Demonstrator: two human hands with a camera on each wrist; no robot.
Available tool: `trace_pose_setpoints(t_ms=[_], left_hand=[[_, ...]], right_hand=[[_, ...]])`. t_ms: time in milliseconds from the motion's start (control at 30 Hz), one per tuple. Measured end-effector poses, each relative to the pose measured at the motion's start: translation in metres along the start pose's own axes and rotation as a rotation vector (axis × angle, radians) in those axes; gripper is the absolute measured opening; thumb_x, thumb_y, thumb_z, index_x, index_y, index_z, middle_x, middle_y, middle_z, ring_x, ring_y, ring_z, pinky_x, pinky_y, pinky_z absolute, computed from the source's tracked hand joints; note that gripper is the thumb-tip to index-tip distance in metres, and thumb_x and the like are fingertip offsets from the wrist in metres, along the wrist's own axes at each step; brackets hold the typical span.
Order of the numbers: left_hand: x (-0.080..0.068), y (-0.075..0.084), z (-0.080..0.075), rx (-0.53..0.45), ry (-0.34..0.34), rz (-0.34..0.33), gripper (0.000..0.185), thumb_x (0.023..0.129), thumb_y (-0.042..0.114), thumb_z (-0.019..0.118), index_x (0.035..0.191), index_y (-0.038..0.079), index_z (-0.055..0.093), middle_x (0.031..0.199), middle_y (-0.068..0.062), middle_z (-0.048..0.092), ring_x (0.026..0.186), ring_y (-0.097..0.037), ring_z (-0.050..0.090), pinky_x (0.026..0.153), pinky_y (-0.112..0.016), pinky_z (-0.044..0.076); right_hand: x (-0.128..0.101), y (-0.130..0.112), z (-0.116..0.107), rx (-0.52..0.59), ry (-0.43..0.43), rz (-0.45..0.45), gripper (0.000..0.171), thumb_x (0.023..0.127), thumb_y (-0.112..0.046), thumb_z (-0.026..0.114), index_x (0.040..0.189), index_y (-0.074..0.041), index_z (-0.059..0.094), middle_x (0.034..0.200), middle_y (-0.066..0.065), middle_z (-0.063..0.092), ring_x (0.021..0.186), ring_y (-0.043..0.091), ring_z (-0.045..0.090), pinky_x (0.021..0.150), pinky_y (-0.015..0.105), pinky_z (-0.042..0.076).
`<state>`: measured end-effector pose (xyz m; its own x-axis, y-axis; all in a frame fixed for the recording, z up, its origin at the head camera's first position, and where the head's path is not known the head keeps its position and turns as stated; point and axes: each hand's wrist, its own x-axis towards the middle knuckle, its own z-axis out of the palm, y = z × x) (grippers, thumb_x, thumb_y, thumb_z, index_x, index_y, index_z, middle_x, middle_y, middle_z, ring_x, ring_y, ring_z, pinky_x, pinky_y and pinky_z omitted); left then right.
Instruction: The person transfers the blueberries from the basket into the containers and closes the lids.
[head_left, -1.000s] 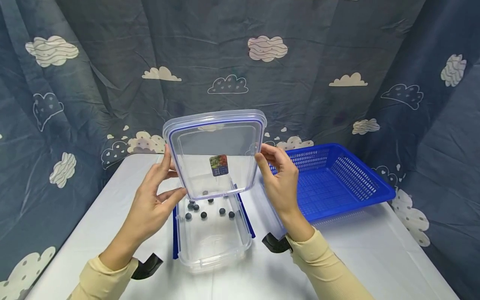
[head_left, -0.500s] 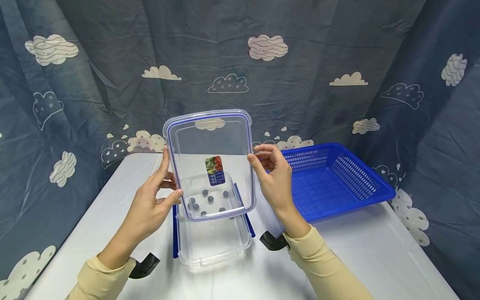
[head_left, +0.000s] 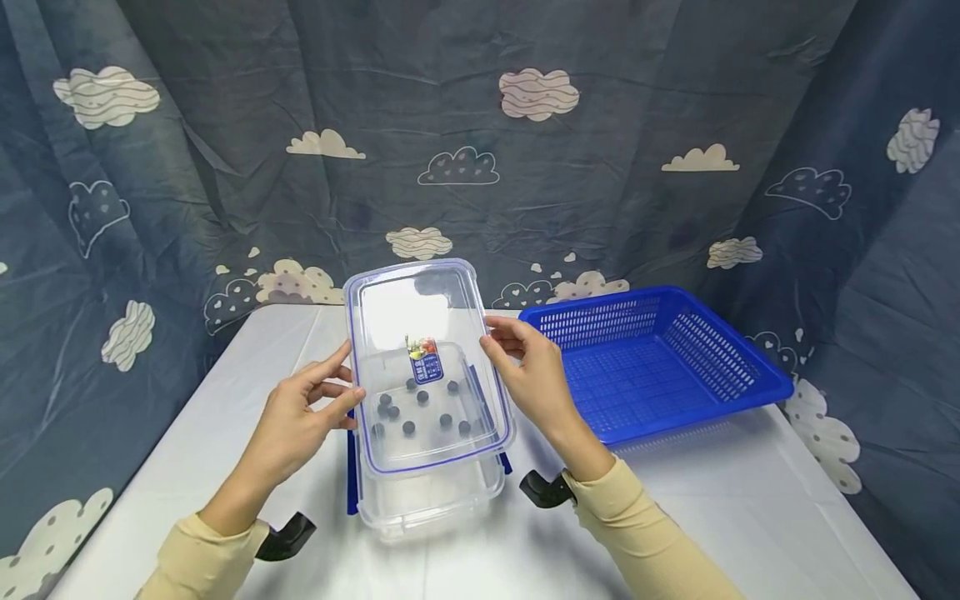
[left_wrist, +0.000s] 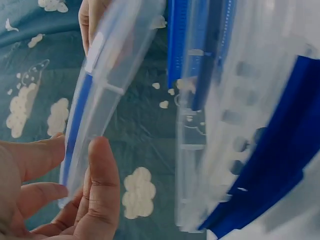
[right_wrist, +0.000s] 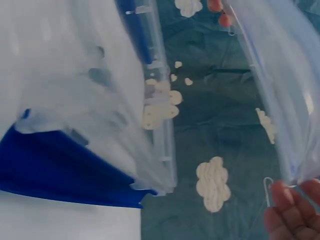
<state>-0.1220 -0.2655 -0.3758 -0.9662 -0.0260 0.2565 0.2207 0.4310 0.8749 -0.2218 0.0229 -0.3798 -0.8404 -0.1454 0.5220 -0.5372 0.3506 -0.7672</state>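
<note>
White table [head_left: 225,433]; blue basket [head_left: 652,362] at 3 o'clock of clear container [head_left: 427,492], well apart. Clear lid [head_left: 423,367] tilted just above container, pinched at its long edges by left hand [head_left: 300,417] at 9 o'clock, right hand [head_left: 528,379] at 3 o'clock. Dark berries [head_left: 420,412] inside container.

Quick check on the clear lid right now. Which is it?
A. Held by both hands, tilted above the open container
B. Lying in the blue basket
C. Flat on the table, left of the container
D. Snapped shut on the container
A. The left hand and right hand grip the lid by its long edges, tilted over the container with the dark balls.
</note>
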Motion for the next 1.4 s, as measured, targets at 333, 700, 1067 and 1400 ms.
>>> trace_pose_setpoints(t_ms=[333, 700, 1067, 1400], left_hand=[[-0.005, -0.017, 0.002, 0.009, -0.107, -0.236, 0.068, 0.103, 0.012, 0.072, 0.163, 0.002, 0.041, 0.124, -0.022, 0.061, 0.09, -0.014, 0.072, 0.071, -0.034, 0.068], [-0.01, -0.024, 0.007, 0.031, -0.148, -0.289, 0.069, 0.102, 0.011, 0.073, 0.162, -0.003, 0.041, 0.119, -0.02, 0.063, 0.079, -0.02, 0.074, 0.069, -0.036, 0.067], [-0.014, -0.032, 0.01, 0.045, -0.156, -0.289, 0.069, 0.103, 0.013, 0.072, 0.161, -0.006, 0.041, 0.12, -0.02, 0.065, 0.075, -0.018, 0.075, 0.068, -0.032, 0.066], [-0.018, -0.033, 0.011, 0.016, -0.159, -0.318, 0.068, 0.102, 0.011, 0.072, 0.161, -0.005, 0.041, 0.124, -0.022, 0.061, 0.076, -0.019, 0.075, 0.069, -0.033, 0.067]], right_hand=[[-0.016, 0.017, 0.012, -0.152, -0.21, 0.091, 0.035, 0.102, -0.017, 0.074, 0.132, 0.0, 0.073, 0.109, 0.016, 0.081, 0.104, 0.031, 0.079, 0.096, 0.048, 0.063], [-0.028, 0.027, 0.02, -0.195, -0.27, 0.14, 0.034, 0.103, -0.017, 0.072, 0.132, 0.001, 0.073, 0.105, 0.015, 0.079, 0.097, 0.03, 0.079, 0.091, 0.047, 0.065], [-0.034, 0.031, 0.023, -0.174, -0.271, 0.131, 0.032, 0.103, -0.014, 0.071, 0.129, 0.005, 0.072, 0.109, 0.021, 0.077, 0.099, 0.035, 0.078, 0.091, 0.049, 0.065], [-0.038, 0.03, 0.023, -0.176, -0.275, 0.132, 0.034, 0.104, -0.016, 0.071, 0.131, 0.004, 0.071, 0.113, 0.02, 0.075, 0.103, 0.034, 0.077, 0.091, 0.048, 0.065]])
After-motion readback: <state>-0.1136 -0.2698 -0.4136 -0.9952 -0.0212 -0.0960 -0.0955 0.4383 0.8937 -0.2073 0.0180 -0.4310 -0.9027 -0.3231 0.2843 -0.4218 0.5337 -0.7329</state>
